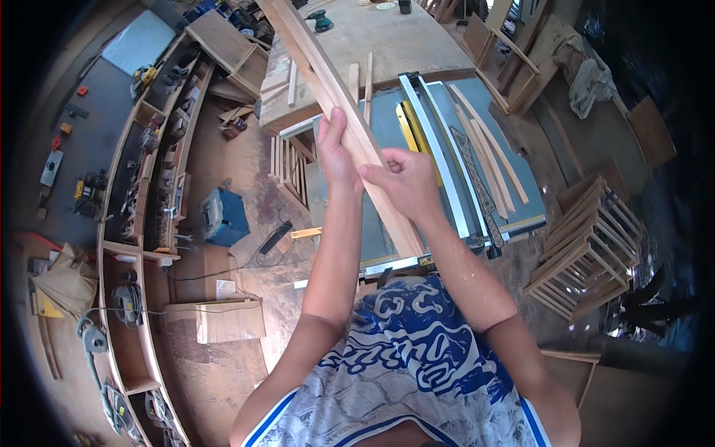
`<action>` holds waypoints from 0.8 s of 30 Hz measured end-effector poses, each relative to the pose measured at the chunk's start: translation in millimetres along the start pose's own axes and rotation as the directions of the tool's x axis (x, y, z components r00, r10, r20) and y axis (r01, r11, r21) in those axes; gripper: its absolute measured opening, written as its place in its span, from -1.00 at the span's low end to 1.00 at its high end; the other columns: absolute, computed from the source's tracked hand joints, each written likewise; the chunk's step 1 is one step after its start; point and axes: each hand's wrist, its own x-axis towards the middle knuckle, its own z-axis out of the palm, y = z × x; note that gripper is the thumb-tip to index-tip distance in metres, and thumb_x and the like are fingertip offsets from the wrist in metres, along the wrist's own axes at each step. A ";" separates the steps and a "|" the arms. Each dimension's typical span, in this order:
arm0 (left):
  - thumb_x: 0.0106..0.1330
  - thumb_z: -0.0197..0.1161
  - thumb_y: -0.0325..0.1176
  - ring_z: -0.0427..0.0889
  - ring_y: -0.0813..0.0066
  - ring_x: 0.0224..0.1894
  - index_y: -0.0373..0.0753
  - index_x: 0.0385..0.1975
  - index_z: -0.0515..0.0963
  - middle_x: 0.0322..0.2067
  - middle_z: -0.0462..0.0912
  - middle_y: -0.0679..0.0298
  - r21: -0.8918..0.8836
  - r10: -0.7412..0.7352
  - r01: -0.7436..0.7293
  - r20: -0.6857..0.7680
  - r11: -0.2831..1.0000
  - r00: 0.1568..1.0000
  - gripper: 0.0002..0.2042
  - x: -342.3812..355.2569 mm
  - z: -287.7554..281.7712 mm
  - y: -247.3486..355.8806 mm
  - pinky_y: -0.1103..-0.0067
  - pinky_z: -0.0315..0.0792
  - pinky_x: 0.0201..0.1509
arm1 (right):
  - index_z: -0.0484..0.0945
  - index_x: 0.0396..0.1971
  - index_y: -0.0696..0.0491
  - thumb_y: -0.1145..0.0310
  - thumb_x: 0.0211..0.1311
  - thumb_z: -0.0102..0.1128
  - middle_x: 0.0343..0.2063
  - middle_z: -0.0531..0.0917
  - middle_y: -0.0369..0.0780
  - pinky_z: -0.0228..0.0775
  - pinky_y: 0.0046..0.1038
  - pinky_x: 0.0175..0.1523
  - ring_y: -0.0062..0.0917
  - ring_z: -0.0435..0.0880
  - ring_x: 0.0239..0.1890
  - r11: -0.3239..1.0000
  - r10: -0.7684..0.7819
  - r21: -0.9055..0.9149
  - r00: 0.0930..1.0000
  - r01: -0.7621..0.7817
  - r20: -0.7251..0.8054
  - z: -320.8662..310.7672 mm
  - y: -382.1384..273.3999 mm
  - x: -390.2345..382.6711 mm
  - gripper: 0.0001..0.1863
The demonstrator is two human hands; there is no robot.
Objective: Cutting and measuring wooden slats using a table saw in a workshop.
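Observation:
A long pale wooden board runs diagonally from the top of the view down over a grey-topped table saw. My left hand grips it along its left side, thumb pointing up. My right hand holds the board a little lower, on its right, with the thumb on the face and fingers curled over the edge. Under and beside the board lie a yellow strip, long silver rails and several thin wooden strips on the saw top.
Behind stands a plywood worktop with a green sander. Shelving with tools runs along the left, beside a blue box and a cable on the floor. Stacked wooden frames stand at the right.

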 end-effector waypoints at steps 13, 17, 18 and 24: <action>0.55 0.16 -0.20 0.63 0.60 -0.40 -0.14 -0.04 0.44 -0.35 0.62 0.37 -0.052 0.027 -0.025 0.031 0.998 0.999 -0.81 -18.7 -20.0 -2.4 0.62 0.57 -0.33 | 0.73 -0.16 0.21 0.37 0.16 0.51 -0.50 0.76 -0.18 0.49 -0.54 -0.37 -0.70 0.68 -0.47 0.989 0.146 0.003 0.989 -0.146 0.025 -11.3 42.9 -76.7 -0.70; 0.54 0.17 -0.12 0.62 0.53 -0.40 -0.15 -0.01 0.42 -0.35 0.60 0.31 -0.124 -0.028 0.035 0.059 0.992 0.998 -0.74 -28.1 -24.0 -0.5 0.59 0.56 -0.33 | 0.71 -0.25 0.19 0.41 0.10 0.51 -0.54 0.68 -0.15 0.45 -0.40 -0.42 -0.44 0.68 -0.54 0.992 -0.052 -0.118 0.998 0.049 -0.025 -6.5 62.2 -80.5 -0.75; 0.54 0.17 -0.09 0.62 0.49 -0.40 -0.15 -0.01 0.42 -0.36 0.60 0.30 -0.161 -0.079 0.089 0.071 0.983 0.994 -0.72 -29.2 -27.0 -2.4 0.57 0.56 -0.32 | 0.71 -0.25 0.19 0.41 0.10 0.51 -0.54 0.68 -0.15 0.45 -0.40 -0.42 -0.44 0.68 -0.54 0.991 -0.068 -0.116 0.997 0.065 -0.022 -6.9 60.6 -79.3 -0.75; 0.54 0.14 -0.05 0.60 0.34 -0.21 -0.18 0.00 0.39 -0.19 0.56 0.26 -0.311 -0.120 0.194 0.242 0.931 0.963 -0.68 -28.2 -43.5 -20.4 0.36 0.53 -0.08 | 0.69 -0.32 0.17 0.45 0.05 0.48 -0.54 0.63 -0.11 0.42 -0.31 -0.43 -0.23 0.64 -0.55 0.914 -0.298 -0.320 0.948 0.250 -0.110 -13.6 54.3 -79.3 -0.80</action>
